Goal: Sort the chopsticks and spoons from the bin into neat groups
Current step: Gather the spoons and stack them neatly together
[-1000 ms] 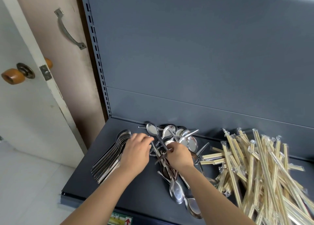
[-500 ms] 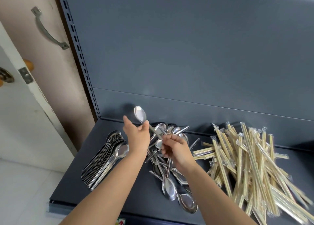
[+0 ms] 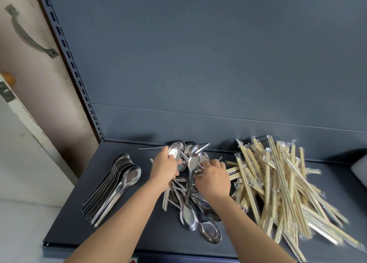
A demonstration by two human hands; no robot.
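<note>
My left hand [image 3: 164, 168] grips a steel spoon [image 3: 174, 153] with its bowl up, at the far side of the loose spoon pile [image 3: 188, 215] in the middle of the shelf. My right hand [image 3: 213, 178] reaches into the same pile, and its curled fingers pinch the handle of a second spoon [image 3: 193, 161]. A neat stack of spoons [image 3: 119, 183] lies to the left. A heap of wrapped chopsticks [image 3: 278, 183] is spread out on the right. One wrapped chopstick pair [image 3: 165, 198] lies among the loose spoons.
Everything rests on a dark grey shelf [image 3: 79, 229] with a grey back panel [image 3: 218, 74]. A door with a metal handle [image 3: 29, 36] stands to the left. A white object [image 3: 359, 167] shows at the right edge.
My left hand, which held a spoon raised above the pile, has come down to the pile. My right hand has moved right, deeper into the loose spoons.
</note>
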